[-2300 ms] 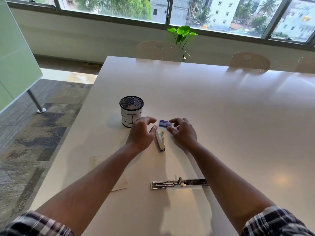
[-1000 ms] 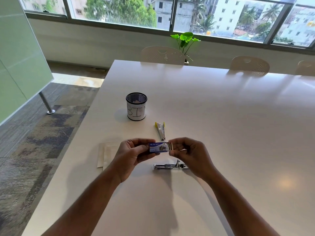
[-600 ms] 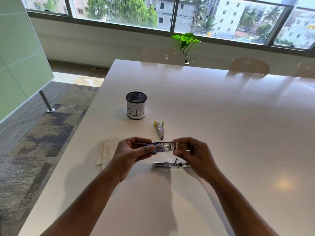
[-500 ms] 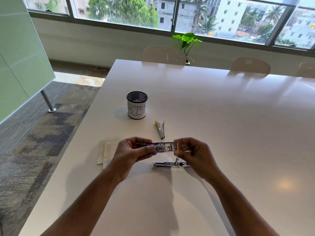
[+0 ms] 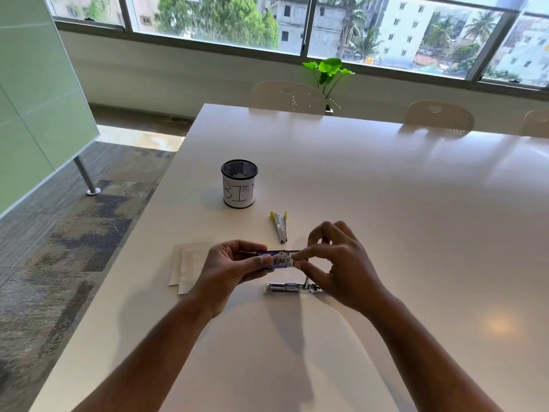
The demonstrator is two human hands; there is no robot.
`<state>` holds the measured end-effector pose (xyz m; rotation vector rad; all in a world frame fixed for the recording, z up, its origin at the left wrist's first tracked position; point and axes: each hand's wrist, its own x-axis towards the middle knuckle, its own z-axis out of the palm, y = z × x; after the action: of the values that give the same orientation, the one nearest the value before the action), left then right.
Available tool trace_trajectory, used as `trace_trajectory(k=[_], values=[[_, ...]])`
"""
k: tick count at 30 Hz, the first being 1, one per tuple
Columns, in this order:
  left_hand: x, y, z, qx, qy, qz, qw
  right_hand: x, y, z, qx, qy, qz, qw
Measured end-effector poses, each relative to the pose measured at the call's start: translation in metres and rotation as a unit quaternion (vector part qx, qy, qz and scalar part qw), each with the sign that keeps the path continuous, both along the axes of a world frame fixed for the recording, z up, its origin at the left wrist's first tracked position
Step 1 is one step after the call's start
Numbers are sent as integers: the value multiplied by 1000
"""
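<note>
two hands share one staple box (image 5: 277,259) | left hand (image 5: 228,270) grips its blue end, right hand (image 5: 337,264) pinches the other | box held just above the open stapler (image 5: 283,287) on the table (image 5: 386,218) | step: likely opening box | next: small steady pull, box kept level

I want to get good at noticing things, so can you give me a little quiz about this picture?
1. True or false: the small blue box lies flat on the table.
2. The left hand holds the box's blue end. What does the right hand do? A. pinches the box's other end. B. rests on the table. C. lifts the mesh cup.
3. What word is written on the mesh cup?
Key: 1. False, both hands hold it up. 2. A. 3. BIN.
</note>
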<state>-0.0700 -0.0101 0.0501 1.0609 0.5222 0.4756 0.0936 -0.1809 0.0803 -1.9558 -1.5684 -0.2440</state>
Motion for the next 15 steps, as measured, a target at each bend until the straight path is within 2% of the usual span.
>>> trace_trajectory(k=[10, 13, 15], values=[[2, -3, -1, 7, 10, -6, 1000, 1, 3, 1, -27, 19, 11, 999], [4, -3, -2, 4, 12, -8, 1000, 3, 4, -1, 5, 70, 4, 998], [5, -4, -4, 0, 11, -8, 1000, 6, 3, -2, 51, 144, 1, 988]])
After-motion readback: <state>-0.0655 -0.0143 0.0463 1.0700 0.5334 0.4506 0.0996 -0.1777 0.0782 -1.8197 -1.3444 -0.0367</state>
